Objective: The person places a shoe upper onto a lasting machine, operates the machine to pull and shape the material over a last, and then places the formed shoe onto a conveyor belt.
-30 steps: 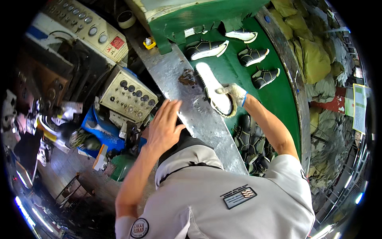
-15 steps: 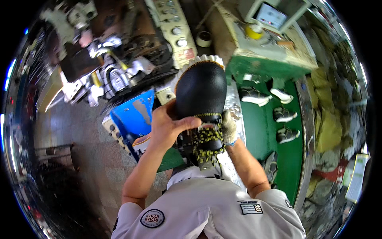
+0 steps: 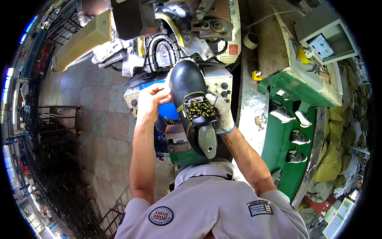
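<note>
Black pebbled-leather boot upper on a grey plastic last (image 3: 193,111) sits centre frame, toe pointing away from the person toward the grey metal lasting machine (image 3: 167,44), heel end w/ the smooth rounded last top nearest the chest. Yellow-and-black speckled laces cross the instep — leather looks grainy, slightly glossy at the toe.

Left hand (image 3: 152,104), bare, fingers curled against the boot's left side near the toe, pinching at the edge of the upper. Right hand (image 3: 221,113) in a white knitted cotton glove w/ blue cuff, wrapped round the boot's right side at the laces, closed on it. Both hands hold the boot up in front of the machine's curved horseshoe-shaped metal opening (dark rubbery pads inside).

Just below the boot: cream boxy control panel (image 3: 219,81) w/ round knobs. To the right, a worn, scratched steel bench strip (image 3: 252,107), then a green conveyor belt (image 3: 282,143) carrying several dark shoes with white soles (image 3: 296,137). Roll of tape (image 3: 251,40) farther up — floor on the left is reddish tile.
</note>
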Tool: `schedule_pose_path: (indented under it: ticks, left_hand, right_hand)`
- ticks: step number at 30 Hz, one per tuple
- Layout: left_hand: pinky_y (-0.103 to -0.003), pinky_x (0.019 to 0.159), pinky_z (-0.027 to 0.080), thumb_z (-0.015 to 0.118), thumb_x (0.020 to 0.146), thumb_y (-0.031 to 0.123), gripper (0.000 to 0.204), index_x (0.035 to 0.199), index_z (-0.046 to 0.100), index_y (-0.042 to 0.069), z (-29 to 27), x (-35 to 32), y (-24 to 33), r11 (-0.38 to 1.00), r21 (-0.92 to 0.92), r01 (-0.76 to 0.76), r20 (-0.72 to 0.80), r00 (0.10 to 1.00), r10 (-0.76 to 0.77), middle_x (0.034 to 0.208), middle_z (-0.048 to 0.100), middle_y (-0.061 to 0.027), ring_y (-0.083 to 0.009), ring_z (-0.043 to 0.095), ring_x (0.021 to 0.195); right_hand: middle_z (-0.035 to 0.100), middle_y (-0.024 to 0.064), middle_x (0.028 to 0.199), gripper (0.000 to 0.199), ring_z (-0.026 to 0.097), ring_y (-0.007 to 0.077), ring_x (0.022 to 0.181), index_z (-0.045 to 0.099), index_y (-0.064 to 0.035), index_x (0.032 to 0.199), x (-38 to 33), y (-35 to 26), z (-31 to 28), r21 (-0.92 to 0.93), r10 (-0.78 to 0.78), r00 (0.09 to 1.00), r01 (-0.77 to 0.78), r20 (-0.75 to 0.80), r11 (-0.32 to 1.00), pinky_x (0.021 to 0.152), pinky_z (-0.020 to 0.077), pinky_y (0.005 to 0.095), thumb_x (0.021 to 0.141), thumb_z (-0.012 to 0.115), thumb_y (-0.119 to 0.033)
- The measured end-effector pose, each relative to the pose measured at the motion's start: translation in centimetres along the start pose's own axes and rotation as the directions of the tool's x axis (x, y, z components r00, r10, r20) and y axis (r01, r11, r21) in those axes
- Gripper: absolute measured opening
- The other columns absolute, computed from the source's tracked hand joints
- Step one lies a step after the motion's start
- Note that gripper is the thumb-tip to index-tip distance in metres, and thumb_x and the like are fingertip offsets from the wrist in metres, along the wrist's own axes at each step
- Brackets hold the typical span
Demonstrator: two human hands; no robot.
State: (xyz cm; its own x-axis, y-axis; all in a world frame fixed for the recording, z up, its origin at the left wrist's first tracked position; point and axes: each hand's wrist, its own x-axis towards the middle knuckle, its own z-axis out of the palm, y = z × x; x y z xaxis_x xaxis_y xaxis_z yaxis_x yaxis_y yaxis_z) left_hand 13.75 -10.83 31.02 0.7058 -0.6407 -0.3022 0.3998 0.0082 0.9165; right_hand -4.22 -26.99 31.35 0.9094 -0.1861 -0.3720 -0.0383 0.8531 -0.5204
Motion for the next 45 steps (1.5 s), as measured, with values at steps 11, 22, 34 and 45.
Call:
schedule_pose_path:
  ticks: [11,22,34,45]
  left_hand:
    - [-0.029,0.068,0.059,0.072,0.081,-0.004,0.033,0.114,0.069,-0.009,-1.9,4.3,2.2,0.97,-0.021,-0.243,-0.409,0.887,0.214,0.095,0.073,-0.015,-0.0189,0.07,0.074]
    - [-0.025,0.072,0.051,0.07,0.093,0.017,0.038,0.123,0.064,-0.005,-0.8,4.5,-3.2,0.968,-0.246,-0.048,-0.365,0.93,-0.047,0.104,0.07,-0.0073,-0.0131,0.065,0.081]
    - [-0.032,0.075,0.055,0.047,0.102,0.059,0.06,0.109,0.069,0.004,-0.3,4.7,-3.8,0.931,-0.356,0.08,-0.206,0.965,-0.162,0.095,0.071,-0.0051,-0.0146,0.068,0.08]
    - [-0.029,0.069,0.05,0.048,0.102,0.061,0.064,0.099,0.073,0.002,-1.2,4.8,-0.8,0.986,-0.095,0.135,-0.218,0.964,-0.153,0.084,0.07,-0.0031,-0.0126,0.062,0.071]
  right_hand:
    - [0.069,0.0088,0.112,0.043,0.068,0.0134,0.097,0.059,0.0039,0.126,9.0,0.0,3.8,-0.22,-0.297,0.955,0.29,0.0,0.932,0.087,0.0557,0.0295,0.096,0.063,-0.026]
    - [0.07,0.0102,0.112,0.044,0.064,0.0154,0.099,0.064,0.0074,0.123,14.6,2.1,1.0,-0.343,-0.445,0.872,0.361,-0.205,0.867,0.09,0.0494,0.027,0.09,0.075,-0.02]
    - [0.072,0.006,0.101,0.033,0.067,0.0137,0.087,0.072,0.0001,0.11,14.4,2.4,2.7,-0.286,-0.399,0.886,0.329,-0.238,0.9,0.079,0.0546,0.0287,0.094,0.072,-0.029]
    - [0.071,0.0023,0.103,0.04,0.062,0.0097,0.089,0.073,0.0006,0.109,14.8,6.2,2.8,-0.238,-0.494,0.82,0.439,-0.288,0.867,0.082,0.0506,0.026,0.101,0.065,-0.038]
